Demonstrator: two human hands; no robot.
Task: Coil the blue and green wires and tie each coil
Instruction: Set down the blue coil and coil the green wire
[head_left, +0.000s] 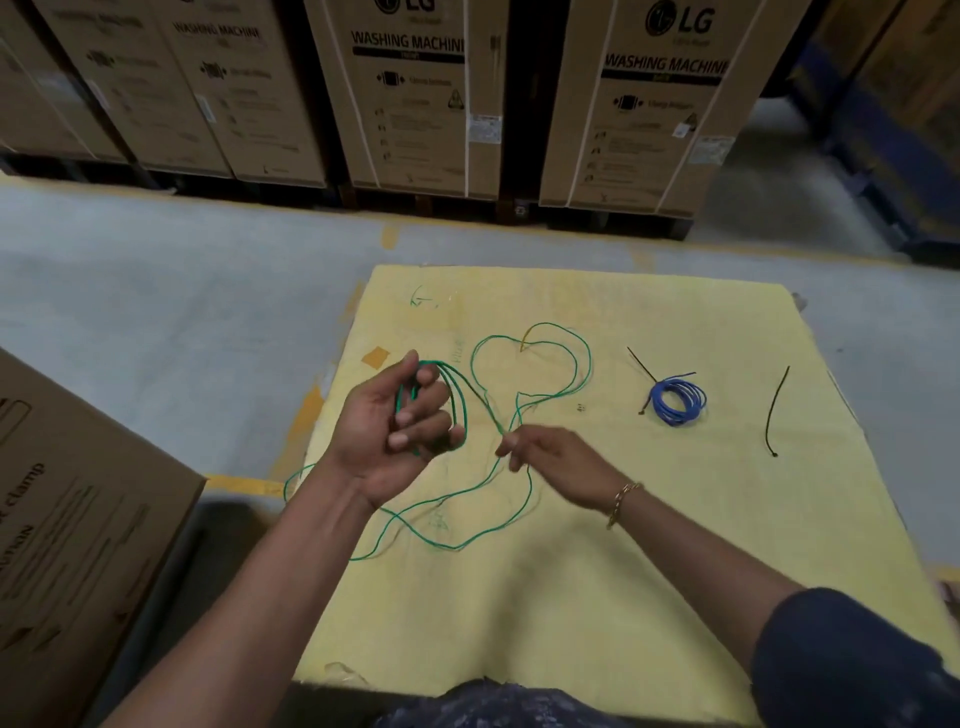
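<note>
- A dark blue sleeve (841, 660) covers the right upper arm at the bottom edge; both forearms are bare and reach out over a pale yellow sheet (597, 597) with a soft, slightly creased surface.
- The green wire (530, 491) is thin and glossy. Most of it sprawls in loose, uneven curves across the middle of the sheet, with one curve hanging past the sheet's left edge.
- The left hand (395, 426) is raised palm-up, its fingers curled around a few long narrow loops of the green wire.
- The right hand (550, 457), slightly blurred, pinches a strand of the green wire between thumb and fingertips, just beside the left hand. A gold chain bracelet (621, 501) sits on its wrist.
- The blue wire (678, 400) lies to the right as a small round coil, with a black cable tie (641, 366) around it.
- A second black cable tie (776, 410) lies loose and gently curved, further right.
- Printed brown cardboard boxes (410, 93) stand beyond the grey floor (156, 291).
</note>
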